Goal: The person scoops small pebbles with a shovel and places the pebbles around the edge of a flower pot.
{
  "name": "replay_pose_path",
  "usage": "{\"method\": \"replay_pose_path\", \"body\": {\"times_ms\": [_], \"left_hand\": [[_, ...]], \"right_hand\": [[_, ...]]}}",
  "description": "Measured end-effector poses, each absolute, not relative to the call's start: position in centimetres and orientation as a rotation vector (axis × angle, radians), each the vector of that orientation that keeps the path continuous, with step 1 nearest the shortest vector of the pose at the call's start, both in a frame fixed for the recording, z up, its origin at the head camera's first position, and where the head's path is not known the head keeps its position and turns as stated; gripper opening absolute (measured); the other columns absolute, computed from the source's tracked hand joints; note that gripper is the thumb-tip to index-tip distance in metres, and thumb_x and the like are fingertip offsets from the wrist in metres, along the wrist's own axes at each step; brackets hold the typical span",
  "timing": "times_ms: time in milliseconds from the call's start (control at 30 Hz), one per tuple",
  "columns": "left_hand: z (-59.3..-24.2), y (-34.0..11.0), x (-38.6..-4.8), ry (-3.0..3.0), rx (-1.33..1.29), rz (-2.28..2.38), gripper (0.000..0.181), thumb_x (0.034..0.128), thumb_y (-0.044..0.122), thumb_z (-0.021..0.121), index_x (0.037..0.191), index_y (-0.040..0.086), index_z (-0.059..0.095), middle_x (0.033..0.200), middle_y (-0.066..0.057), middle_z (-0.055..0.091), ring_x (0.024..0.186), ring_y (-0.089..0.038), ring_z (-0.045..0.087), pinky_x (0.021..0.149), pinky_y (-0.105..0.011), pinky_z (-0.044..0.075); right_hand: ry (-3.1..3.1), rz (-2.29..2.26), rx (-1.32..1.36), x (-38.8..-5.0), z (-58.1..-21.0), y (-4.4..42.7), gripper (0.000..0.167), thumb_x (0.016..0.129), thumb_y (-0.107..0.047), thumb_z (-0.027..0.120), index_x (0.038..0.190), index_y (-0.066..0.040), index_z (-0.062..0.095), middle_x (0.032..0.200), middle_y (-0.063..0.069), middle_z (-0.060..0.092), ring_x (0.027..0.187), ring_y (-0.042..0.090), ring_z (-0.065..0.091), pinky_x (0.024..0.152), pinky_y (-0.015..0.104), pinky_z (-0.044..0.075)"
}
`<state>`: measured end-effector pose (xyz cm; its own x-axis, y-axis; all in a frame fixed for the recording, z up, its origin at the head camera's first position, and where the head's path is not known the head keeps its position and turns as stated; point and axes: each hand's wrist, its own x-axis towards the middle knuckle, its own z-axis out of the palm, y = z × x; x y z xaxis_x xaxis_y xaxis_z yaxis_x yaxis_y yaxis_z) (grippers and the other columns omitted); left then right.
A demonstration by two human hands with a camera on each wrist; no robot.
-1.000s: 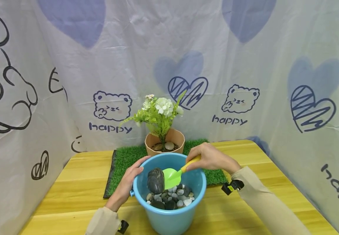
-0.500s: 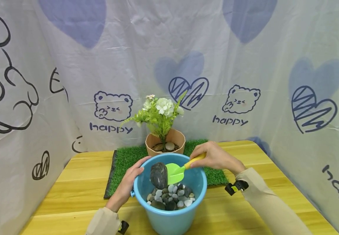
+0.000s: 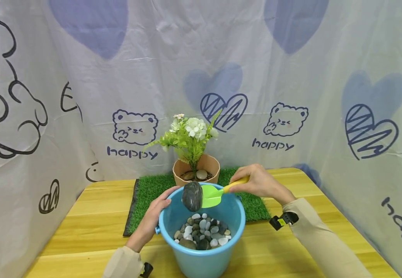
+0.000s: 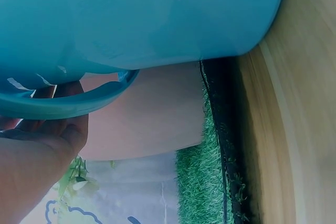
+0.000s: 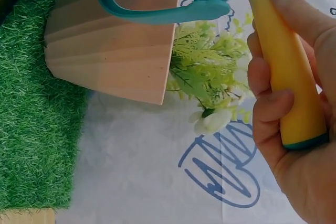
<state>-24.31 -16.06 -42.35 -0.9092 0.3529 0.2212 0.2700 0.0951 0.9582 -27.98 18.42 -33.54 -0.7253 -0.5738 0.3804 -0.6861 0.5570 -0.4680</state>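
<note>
I see the right hand curled round a toy shovel, a big dark stone against its blade beyond the fingertips; the left hand lies, fingers extended, along the blue bucket.

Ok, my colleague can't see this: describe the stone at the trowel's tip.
On the wooden table stands a blue bucket. The right hand holds a yellow-handled trowel over it. The dark stone at the trowel's green tip is bigger than all the pebbles below.
</note>
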Motion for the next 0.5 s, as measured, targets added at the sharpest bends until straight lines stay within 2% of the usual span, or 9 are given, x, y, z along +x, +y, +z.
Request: {"method": "replay_pose_path", "body": {"times_ms": [167, 333, 500], "left_hand": [[-42.42, -16.22, -24.37, 2.259, 0.674, 1.965, 0.051, 0.1047, 0.034, 0.033, 0.153, 0.017, 0.036, 0.153, -0.009, 0.041, 0.136, -0.037, 0.044, 0.1, -0.04, 0.045], [-42.4, -16.22, -24.4, 2.256, 0.664, 1.968, 0.051, 0.1046, 0.034, 0.033, 0.152, 0.017, 0.036, 0.152, -0.009, 0.042, 0.134, -0.038, 0.046, 0.098, -0.039, 0.046], [-42.32, -16.16, -24.37, 2.26, 0.655, 1.971, 0.051, 0.1045, 0.033, 0.033, 0.153, 0.016, 0.036, 0.152, -0.009, 0.042, 0.134, -0.037, 0.046, 0.1, -0.041, 0.045]], "right_hand": [[-2.637, 0.905, 0.944, -27.9, -33.27, 18.49, 0.016, 0.078, -0.043, 0.08, 0.089, -0.031, 0.078, 0.085, -0.014, 0.07, 0.071, 0.008, 0.062, 0.061, 0.026, 0.051], [-2.649, 0.898, 0.824, -28.08, -33.21, 18.66, 0.023, 0.077, -0.044, 0.081, 0.09, -0.026, 0.079, 0.084, -0.011, 0.071, 0.069, 0.01, 0.06, 0.06, 0.027, 0.049], [-2.65, 0.906, 0.728, -28.28, -32.94, 18.73, 0.028, 0.078, -0.045, 0.08, 0.093, -0.022, 0.08, 0.089, -0.004, 0.074, 0.067, 0.011, 0.06, 0.058, 0.027, 0.048]]}}
